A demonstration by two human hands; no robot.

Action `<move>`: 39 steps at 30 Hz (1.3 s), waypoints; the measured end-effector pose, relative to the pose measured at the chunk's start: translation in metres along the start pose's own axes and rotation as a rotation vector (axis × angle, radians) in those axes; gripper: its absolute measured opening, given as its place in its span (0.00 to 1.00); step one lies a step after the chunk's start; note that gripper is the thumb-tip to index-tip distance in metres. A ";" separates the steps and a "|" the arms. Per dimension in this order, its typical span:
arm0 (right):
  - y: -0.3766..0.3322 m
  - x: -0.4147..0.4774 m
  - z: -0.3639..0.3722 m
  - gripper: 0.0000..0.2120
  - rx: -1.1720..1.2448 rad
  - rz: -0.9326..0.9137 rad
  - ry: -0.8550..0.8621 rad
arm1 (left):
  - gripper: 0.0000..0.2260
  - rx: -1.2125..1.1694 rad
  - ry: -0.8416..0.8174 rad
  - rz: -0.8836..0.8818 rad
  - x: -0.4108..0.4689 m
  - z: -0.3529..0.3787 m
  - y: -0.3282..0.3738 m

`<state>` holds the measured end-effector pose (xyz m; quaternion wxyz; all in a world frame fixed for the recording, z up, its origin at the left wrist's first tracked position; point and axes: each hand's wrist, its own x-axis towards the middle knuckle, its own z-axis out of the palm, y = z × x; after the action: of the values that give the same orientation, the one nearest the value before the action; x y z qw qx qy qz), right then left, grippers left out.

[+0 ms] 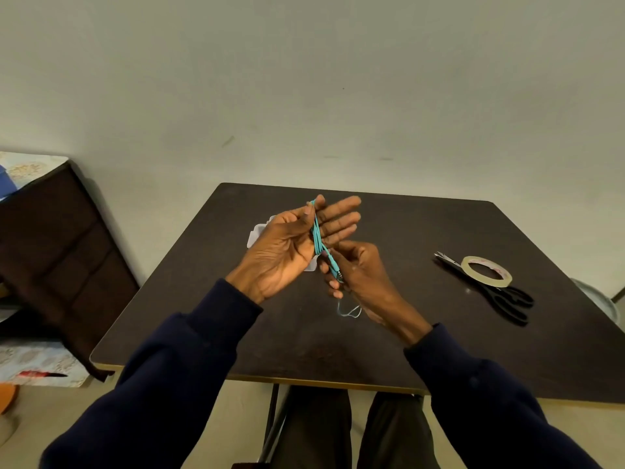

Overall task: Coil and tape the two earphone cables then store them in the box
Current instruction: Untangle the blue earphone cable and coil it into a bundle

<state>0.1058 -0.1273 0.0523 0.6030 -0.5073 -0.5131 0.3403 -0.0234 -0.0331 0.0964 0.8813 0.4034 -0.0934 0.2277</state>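
Observation:
A teal earphone cable (pixel 317 238) is wound in several loops around the straight fingers of my left hand (pixel 291 247), palm up above the table, with the thumb pressing the loops near the fingertips. My right hand (pixel 358 275) pinches the cable's plug end just below the coil. A thin pale loop of cable (pixel 348 311) lies on the table under my right wrist. A white plastic box (pixel 258 231) sits on the table, mostly hidden behind my left hand. A tape roll (pixel 487 270) lies at the right, resting on black scissors (pixel 500 294).
The dark table (pixel 236 316) stands against a pale wall. A dark cabinet (pixel 57 252) stands to the left, with patterned boxes beside it. A metal bowl (pixel 598 296) shows beyond the table's right edge. My legs are under the front edge.

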 end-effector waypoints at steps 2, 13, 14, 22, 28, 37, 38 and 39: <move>0.006 -0.003 0.003 0.09 0.012 0.007 -0.037 | 0.11 -0.031 0.030 0.048 0.001 0.000 -0.001; -0.006 -0.040 0.017 0.13 -0.590 -0.157 -0.114 | 0.15 0.595 0.271 0.308 0.013 -0.030 -0.011; -0.012 -0.040 0.013 0.13 -0.677 -0.193 -0.134 | 0.14 0.724 0.269 0.296 0.010 -0.034 -0.015; -0.053 -0.013 -0.030 0.07 -1.168 -0.477 0.036 | 0.22 0.985 0.187 0.011 -0.012 -0.027 -0.038; -0.037 0.009 -0.044 0.04 -0.821 -0.457 0.080 | 0.18 0.556 0.143 -0.162 -0.017 -0.011 -0.036; 0.028 -0.025 -0.001 0.10 -0.175 -0.001 0.026 | 0.10 -0.184 0.121 0.030 -0.011 -0.008 -0.016; 0.032 -0.032 0.005 0.10 -0.172 0.008 -0.005 | 0.10 -0.201 0.124 0.055 -0.010 -0.009 -0.014; 0.034 -0.038 0.009 0.10 -0.183 0.011 -0.036 | 0.10 -0.191 0.135 0.087 -0.008 -0.010 -0.015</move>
<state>0.0918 -0.1517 0.0092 0.5430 -0.5571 -0.5497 0.3044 -0.0240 -0.0370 0.0773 0.9093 0.2968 -0.0727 0.2826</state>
